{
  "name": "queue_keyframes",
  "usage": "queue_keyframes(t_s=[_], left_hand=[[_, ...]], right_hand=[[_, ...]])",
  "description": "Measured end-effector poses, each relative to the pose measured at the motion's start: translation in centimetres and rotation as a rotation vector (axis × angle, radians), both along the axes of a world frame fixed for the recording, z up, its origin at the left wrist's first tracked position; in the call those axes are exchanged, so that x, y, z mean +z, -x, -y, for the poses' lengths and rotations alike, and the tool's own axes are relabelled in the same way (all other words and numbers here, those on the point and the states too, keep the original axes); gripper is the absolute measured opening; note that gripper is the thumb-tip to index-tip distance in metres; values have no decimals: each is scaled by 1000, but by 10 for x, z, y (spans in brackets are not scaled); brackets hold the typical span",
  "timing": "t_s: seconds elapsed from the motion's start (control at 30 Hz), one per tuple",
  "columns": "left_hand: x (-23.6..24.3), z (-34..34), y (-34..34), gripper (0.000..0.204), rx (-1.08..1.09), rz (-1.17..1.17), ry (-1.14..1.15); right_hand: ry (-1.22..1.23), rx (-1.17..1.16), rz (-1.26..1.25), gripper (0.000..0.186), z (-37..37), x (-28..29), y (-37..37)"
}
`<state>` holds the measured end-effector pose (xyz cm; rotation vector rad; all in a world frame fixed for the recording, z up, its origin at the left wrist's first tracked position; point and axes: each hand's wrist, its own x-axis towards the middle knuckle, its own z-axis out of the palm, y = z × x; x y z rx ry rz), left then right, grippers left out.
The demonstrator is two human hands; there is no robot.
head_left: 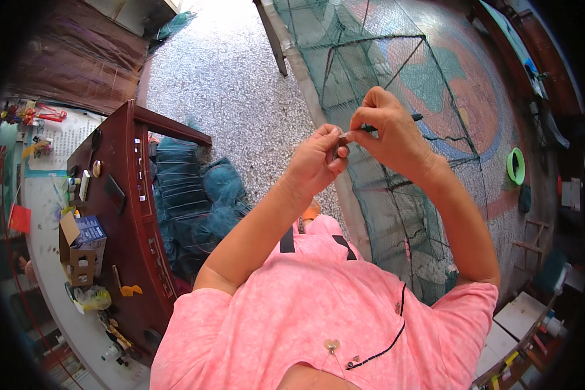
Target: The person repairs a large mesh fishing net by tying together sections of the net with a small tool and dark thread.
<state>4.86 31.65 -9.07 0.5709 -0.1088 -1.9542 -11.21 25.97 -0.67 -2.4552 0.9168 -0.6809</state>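
Observation:
My left hand (317,159) and my right hand (389,130) meet in front of my chest, fingertips almost touching. The left is closed, thumb and fingers pinched around something small and dark that I cannot make out. A slim dark pen-like tool (417,117) passes through my right hand, which is closed on it; one end sticks out beyond the knuckles. Between the two sets of fingertips shows a tiny pale bit, too small to name. Below and beyond the right hand stretches a green net (344,78) on a dark box-shaped frame.
More blue-green netting (182,175) lies heaped on the speckled floor (208,71) at left. Beside it stands a dark red wooden table (127,234) carrying a cardboard box (78,250) and small items. A light green basin (515,166) sits at far right, near a small wooden stool (532,244).

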Motion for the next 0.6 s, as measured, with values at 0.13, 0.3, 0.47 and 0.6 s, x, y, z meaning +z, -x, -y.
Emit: queue_keyframes(t_s=[0.13,0.3,0.47,0.6], left_hand=[[-2,1,7,6,7,82,40],[15,2,17,17,48,449,370],[35,1,24,21,154,1053,784],[66,-2,9,19,85,1319,882]], right_hand=[[198,1,8,8,-3,0,-11],[116,264,295,12,-34,36,-71],[-62,173,510,7,-21,93,-69],[-186,136,899,23,-5,139,-33]])
